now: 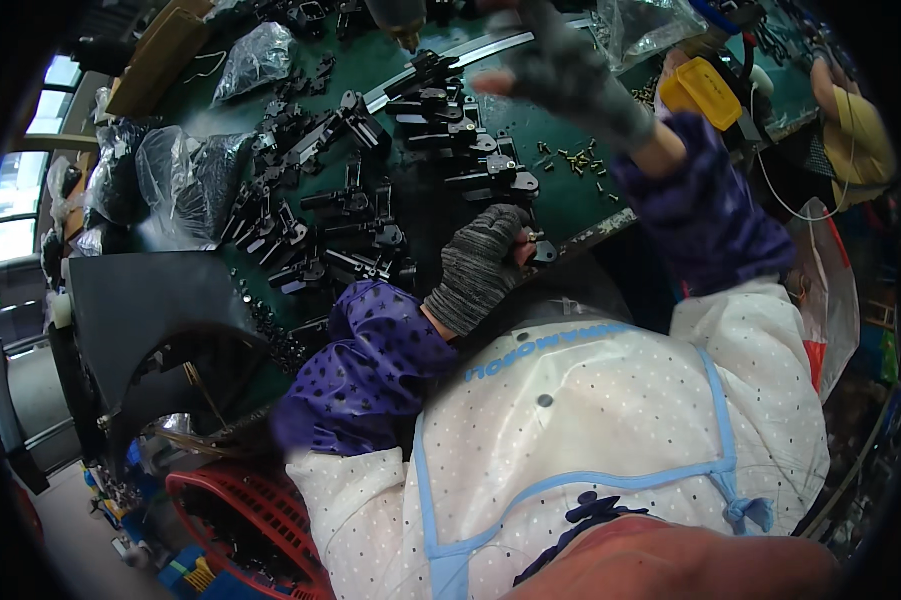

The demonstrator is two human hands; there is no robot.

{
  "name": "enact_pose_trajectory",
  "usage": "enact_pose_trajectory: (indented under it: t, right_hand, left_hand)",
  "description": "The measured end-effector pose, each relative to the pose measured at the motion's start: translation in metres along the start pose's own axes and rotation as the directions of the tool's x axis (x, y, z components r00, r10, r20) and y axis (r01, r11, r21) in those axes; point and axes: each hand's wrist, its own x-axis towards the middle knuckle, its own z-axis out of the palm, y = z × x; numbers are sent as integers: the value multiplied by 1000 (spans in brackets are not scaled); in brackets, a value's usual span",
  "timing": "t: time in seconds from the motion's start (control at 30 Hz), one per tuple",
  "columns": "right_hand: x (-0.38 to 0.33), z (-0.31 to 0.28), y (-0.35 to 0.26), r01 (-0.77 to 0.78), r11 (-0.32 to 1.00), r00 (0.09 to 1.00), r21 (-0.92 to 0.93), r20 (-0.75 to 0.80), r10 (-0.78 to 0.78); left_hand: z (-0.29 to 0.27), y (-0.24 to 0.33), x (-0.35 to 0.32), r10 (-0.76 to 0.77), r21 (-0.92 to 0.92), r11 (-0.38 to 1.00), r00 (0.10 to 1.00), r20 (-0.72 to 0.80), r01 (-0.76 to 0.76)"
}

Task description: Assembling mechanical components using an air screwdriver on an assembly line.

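My left hand (478, 268), in a grey knit glove with bare fingertips, is closed around a black metal bracket (544, 252) near the table's front edge. A small brass-coloured screw (535, 237) shows beside its thumb. My right hand (575, 85), gloved the same way and blurred by motion, is raised over the far part of the table with fingers apart and nothing visible in them. To its left hangs the tip of a power screwdriver (402, 25). Between the hands, a column of black bracket assemblies (470, 140) lies on the green tabletop.
Loose brass screws (578, 160) lie right of the assemblies. More black parts (355, 210) are heaped at the left, beside clear plastic bags (185, 185). A yellow bin (705, 92) stands at the far right. A red basket (260, 510) is low at the left. Another person's arm (855, 130) shows at right.
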Motion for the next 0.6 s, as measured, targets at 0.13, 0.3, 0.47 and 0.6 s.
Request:
enact_pose_trajectory:
  t: [0.13,0.3,0.47,0.6]
  right_hand:
    - [95,28,13,-668,521,713,531,259,651]
    - [71,25,-12,-183,489,850,853,-112,515]
    - [8,-28,-54,-456,1,765,890,391,512]
    - [-2,-31,-75,-403,-296,716,866,500,487]
  left_hand:
    - [-2,6,6,20,36,999,1000,-8,-20]
    - [1,1,1,28,39,999,999,-44,-27]
    - [1,2,4,-21,15,1000,1000,-14,21]
    - [-4,6,-4,34,138,990,999,-42,-28]
